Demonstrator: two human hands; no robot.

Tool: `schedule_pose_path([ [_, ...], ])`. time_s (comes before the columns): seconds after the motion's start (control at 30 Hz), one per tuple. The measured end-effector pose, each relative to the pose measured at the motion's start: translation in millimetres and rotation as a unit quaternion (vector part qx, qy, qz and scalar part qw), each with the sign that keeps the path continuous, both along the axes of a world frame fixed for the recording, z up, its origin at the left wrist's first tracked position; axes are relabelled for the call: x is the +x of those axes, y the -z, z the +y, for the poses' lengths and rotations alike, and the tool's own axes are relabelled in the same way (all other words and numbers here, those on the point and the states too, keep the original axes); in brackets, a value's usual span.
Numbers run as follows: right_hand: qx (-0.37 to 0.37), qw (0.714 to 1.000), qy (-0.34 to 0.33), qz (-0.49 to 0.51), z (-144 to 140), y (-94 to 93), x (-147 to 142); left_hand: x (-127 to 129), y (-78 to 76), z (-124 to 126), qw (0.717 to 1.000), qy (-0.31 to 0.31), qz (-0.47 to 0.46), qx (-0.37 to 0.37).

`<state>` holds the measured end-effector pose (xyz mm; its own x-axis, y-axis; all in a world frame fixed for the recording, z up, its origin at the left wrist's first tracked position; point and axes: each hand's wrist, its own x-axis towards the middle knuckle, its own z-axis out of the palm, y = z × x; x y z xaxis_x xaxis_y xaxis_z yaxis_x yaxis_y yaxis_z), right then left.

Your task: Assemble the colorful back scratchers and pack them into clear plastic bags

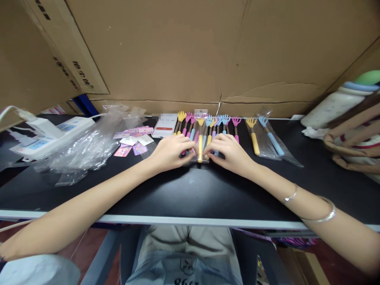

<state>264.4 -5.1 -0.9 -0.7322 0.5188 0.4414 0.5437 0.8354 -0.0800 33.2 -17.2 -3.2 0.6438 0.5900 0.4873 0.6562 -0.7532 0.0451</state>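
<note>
My left hand [169, 152] and right hand [231, 152] pinch the bagged yellow scratcher [200, 144]; best I keep its sleeve flat on the table [190, 190]

Behind the matt black tabletop [190, 194] stand rough brown cardboard sheets [178, 51], while on it lie glossy plastic back-scratchers [204, 126], crinkled clear plastic bags [86, 146] and smooth paper cards [133, 138].
</note>
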Motion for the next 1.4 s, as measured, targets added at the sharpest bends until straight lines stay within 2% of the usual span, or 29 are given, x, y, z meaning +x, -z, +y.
schedule_pose_path([
  [0.17, 0.009, 0.999, -0.021, -0.042, 0.1, -5.9, 3.3, -7.5, -6.8, 2.8, 0.996, 0.03, 0.066, 0.05],
  [0.33, 0.018, 0.997, -0.023, -0.072, -0.8, -8.8, 3.5, -11.5, -11.0, 3.8, 0.99, 0.046, 0.114, 0.068],
  [0.53, 0.047, 0.994, -0.026, -0.098, -1.4, -8.6, 3.5, -11.3, -9.4, 2.9, 0.989, 0.049, 0.112, 0.078],
  [0.9, 0.087, 0.991, -0.013, -0.1, -3.2, -5.2, 1.8, -5.0, 3.8, 3.8, 0.988, 0.029, 0.1, 0.113],
  [1.4, 0.097, 0.987, -0.023, -0.126, -8.7, -9.8, 1.9, -1.9, 4.3, 2.8, 0.981, 0.022, 0.096, 0.167],
])
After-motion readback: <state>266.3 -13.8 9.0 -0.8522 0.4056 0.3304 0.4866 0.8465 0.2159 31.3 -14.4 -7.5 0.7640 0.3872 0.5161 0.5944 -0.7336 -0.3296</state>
